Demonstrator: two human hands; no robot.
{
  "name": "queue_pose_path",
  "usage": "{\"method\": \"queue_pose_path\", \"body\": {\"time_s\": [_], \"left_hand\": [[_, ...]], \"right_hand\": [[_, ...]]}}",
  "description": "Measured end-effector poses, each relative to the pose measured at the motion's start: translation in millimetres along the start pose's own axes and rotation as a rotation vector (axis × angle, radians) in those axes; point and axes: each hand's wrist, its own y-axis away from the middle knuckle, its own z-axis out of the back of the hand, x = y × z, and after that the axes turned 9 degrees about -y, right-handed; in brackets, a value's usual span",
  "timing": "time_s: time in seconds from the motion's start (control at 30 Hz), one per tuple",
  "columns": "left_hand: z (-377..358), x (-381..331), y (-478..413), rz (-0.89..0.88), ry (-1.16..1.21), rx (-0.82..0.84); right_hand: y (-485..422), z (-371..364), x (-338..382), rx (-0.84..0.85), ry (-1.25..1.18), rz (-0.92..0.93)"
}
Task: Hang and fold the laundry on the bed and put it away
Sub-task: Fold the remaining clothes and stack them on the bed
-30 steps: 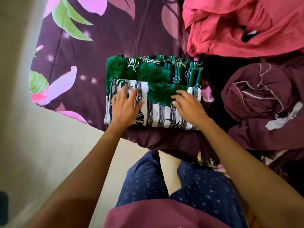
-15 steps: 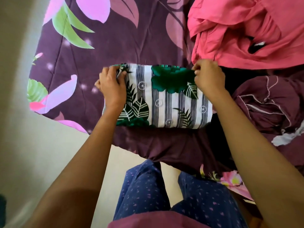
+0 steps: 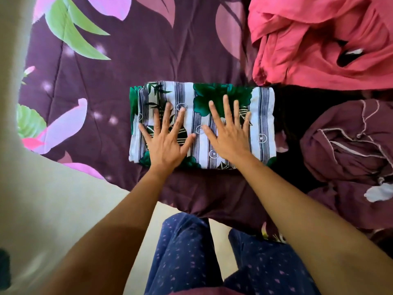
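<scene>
Over on the far right of the bed a crumpled pink garment (image 3: pixel 319 43) lies in a loose heap. Nearer on the right sits a bunched maroon garment (image 3: pixel 344 145) edged with pale stitching, with a white patch at its near side. Between these heaps and the folded piece runs a strip of very dark fabric (image 3: pixel 295 116); what it belongs to cannot be told. Everything rests on a purple bedspread (image 3: pixel 119 67) printed with large pink and green leaves, whose near edge hangs over a pale floor (image 3: pixel 53 205) on the left. The person's legs, in navy trousers (image 3: pixel 187 256) dotted with pink, stand at the near side of the bed. The folded cloth (image 3: pixel 262 116), white with dark stripes and green flowers, lies as a flat rectangle close to the bed's near edge. Its long side runs left to right, its right end meets the dark strip, and its far right corner is close to the pink heap. Both hands press flat on top of it, fingers straight, spread and pointing far, gripping nothing. The left hand (image 3: pixel 168 141) covers the left half, its wrist crossing the cloth's near edge. The right hand (image 3: pixel 229 135) sits right of the middle, fingertips reaching onto a green flower. The thumbs point toward each other with a narrow band of cloth showing between them, and both ends of the cloth stay bare beyond the hands.
</scene>
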Motion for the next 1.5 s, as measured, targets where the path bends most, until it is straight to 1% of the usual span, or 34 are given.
{"method": "queue_pose_path", "body": {"time_s": [0.07,0.17,0.23,0.27,0.33,0.4,0.43,0.47,0.5,0.53,0.6,0.63,0.7,0.77,0.87,0.93,1.0,1.07,1.13,1.23,1.27,1.3,1.33,1.37,1.4,1.43,1.47,1.5], "left_hand": [[-7,-1,-6,0.004,-0.011,0.019],[-10,-5,-5,0.033,-0.022,-0.014],[-6,-4,-3,0.024,-0.012,-0.009],[-2,-5,-2,0.018,-0.006,-0.004],[6,-7,1,0.012,-0.015,-0.006],[11,-13,4,0.014,-0.028,-0.020],[13,-19,5,0.018,-0.021,-0.029],[15,-24,7,0.020,-0.009,-0.037],[16,-31,9,0.015,0.002,-0.047],[16,-38,11,-0.003,0.009,-0.056],[13,-50,15,-0.053,0.014,-0.057],[11,-54,16,-0.067,0.018,-0.049],[7,-57,18,-0.072,0.031,-0.023],[4,-55,17,-0.077,0.024,0.000],[3,-52,15,-0.097,0.012,0.017],[5,-53,17,-0.100,0.001,0.032],[9,-60,23,-0.104,0.024,0.043],[13,-76,32,-0.130,0.082,0.048],[15,-96,42,-0.165,0.156,0.053],[14,-109,49,-0.210,0.269,0.061],[14,-104,46,-0.197,0.396,0.072],[16,-96,42,-0.151,0.608,0.098],[21,-85,38,-0.048,0.880,0.130],[28,-71,35,0.116,1.143,0.148],[35,-56,32,0.303,1.349,0.135],[39,-38,30,0.477,1.470,0.106],[43,-22,28,0.593,1.517,0.086],[45,-5,29,0.644,1.507,0.078]], "right_hand": [[-7,-10,-9,0.030,0.018,-0.007],[-7,-9,-6,0.017,0.001,0.004],[-1,-4,-7,-0.021,-0.055,0.027],[5,-2,-11,-0.072,-0.086,0.007],[23,-3,-22,-0.226,-0.128,-0.147],[47,-2,-32,-0.384,-0.203,-0.408],[59,1,-37,-0.432,-0.293,-0.529],[66,5,-39,-0.443,-0.416,-0.635],[71,7,-43,-0.407,-0.543,-0.718],[73,9,-47,-0.362,-0.641,-0.742],[70,14,-56,-0.306,-0.786,-0.721],[65,19,-58,-0.294,-0.857,-0.739],[54,33,-63,-0.278,-1.071,-0.820],[48,48,-66,-0.200,-1.275,-0.850],[46,71,-61,0.068,-1.366,-0.824],[51,83,-54,0.110,-1.418,-0.784],[60,99,-51,0.052,-1.403,-0.711],[73,119,-50,-0.042,-1.360,-0.618],[88,139,-46,-0.134,-1.299,-0.570],[102,153,-26,-0.192,-1.095,-0.511],[101,150,-15,-0.176,-0.982,-0.467],[98,145,-2,-0.137,-0.871,-0.418],[93,138,14,-0.081,-0.764,-0.369],[88,129,30,-0.013,-0.670,-0.326],[81,116,46,0.062,-0.581,-0.290],[75,102,65,0.143,-0.512,-0.267],[71,89,84,0.203,-0.455,-0.252],[69,74,100,0.242,-0.408,-0.225]]}}
